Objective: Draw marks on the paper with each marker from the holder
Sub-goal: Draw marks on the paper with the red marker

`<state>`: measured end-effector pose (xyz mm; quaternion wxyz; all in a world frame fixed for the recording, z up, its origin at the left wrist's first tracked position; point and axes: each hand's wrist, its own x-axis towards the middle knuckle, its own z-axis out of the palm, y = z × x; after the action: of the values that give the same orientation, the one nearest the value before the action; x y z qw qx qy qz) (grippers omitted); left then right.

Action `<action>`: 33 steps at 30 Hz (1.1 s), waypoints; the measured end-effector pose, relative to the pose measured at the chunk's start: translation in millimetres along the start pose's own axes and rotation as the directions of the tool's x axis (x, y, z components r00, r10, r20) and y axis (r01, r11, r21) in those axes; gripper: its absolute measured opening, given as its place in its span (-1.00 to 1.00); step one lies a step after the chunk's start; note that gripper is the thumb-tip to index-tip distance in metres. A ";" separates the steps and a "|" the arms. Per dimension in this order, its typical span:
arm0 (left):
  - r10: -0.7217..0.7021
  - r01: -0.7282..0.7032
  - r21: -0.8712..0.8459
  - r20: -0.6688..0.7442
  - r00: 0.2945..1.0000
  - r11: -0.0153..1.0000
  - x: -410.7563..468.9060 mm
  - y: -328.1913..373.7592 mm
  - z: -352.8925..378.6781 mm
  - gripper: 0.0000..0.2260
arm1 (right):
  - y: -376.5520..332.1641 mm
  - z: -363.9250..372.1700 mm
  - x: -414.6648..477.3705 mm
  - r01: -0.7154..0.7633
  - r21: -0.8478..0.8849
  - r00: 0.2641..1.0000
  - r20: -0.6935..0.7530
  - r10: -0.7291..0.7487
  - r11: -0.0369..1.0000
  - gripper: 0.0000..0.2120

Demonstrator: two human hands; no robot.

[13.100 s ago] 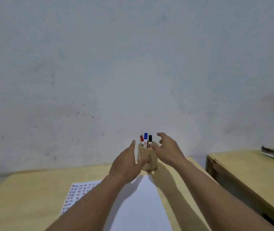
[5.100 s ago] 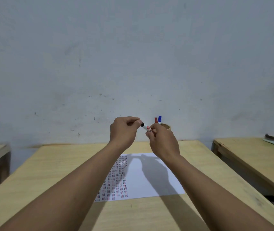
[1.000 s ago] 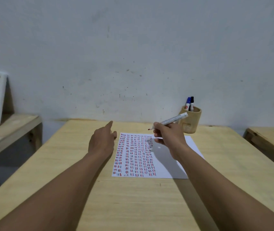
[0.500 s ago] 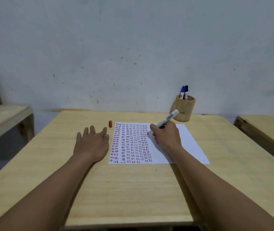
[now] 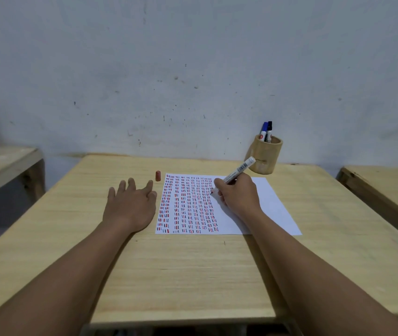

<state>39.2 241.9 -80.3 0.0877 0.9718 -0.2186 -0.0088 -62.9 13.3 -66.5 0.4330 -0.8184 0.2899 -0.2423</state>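
A white paper [image 5: 268, 209] lies on the wooden table [image 5: 193, 267], its left half filled with rows of short red, blue and black marks. My right hand [image 5: 238, 195] grips an uncapped white marker [image 5: 239, 169] with its red tip down on the paper at the edge of the marked area. My left hand [image 5: 131, 204] rests flat on the table just left of the paper, fingers spread, holding nothing. The red cap [image 5: 158, 176] stands upright beyond my left hand near the paper's top left corner. A wooden holder [image 5: 264, 156] at the back right holds a blue marker [image 5: 263, 132] and a black marker [image 5: 269, 130].
A grey wall [image 5: 193, 69] rises right behind the table. Another wooden table [image 5: 386, 187] stands close on the right with a gap between. A lower wooden bench [image 5: 1, 166] is at the left.
The marker tip has come down onto the paper. My left hand set the red cap on the table and now lies flat beside the sheet. The view has tilted down.
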 end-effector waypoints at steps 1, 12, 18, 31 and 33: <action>0.001 -0.001 -0.002 -0.001 1.000 1.000 0.1 0.3 0.1 -0.51 | 0.3 0.4 0.5 -0.004 -0.002 1.000 -0.001 0.004 1.000 -0.67; -0.025 0.022 -0.066 -0.051 0.998 0.998 2.7 -0.1 2.6 -0.51 | 0.1 -1.5 -0.5 -0.013 0.048 1.000 -0.024 0.014 0.999 -0.73; -0.124 0.043 -0.328 -0.229 0.965 0.944 10.4 16.0 -14.0 -0.57 | -9.7 -6.6 4.3 -0.032 0.249 0.997 -0.056 0.047 0.968 -0.74; -0.028 -0.110 -0.420 -0.307 0.951 0.901 42.7 24.2 -20.4 -0.83 | -34.4 -22.1 -5.0 -0.238 0.672 0.971 0.171 0.166 0.701 -0.85; -0.084 -0.125 -0.584 -0.317 0.945 0.802 35.5 36.9 -30.4 -0.90 | -33.7 -22.7 -6.5 -0.242 0.680 0.970 0.178 0.165 0.692 -0.87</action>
<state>57.4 199.0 -43.2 0.4240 0.8797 -0.1976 0.0854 -73.4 20.2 -27.3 0.7473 -0.5691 0.2435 -0.2416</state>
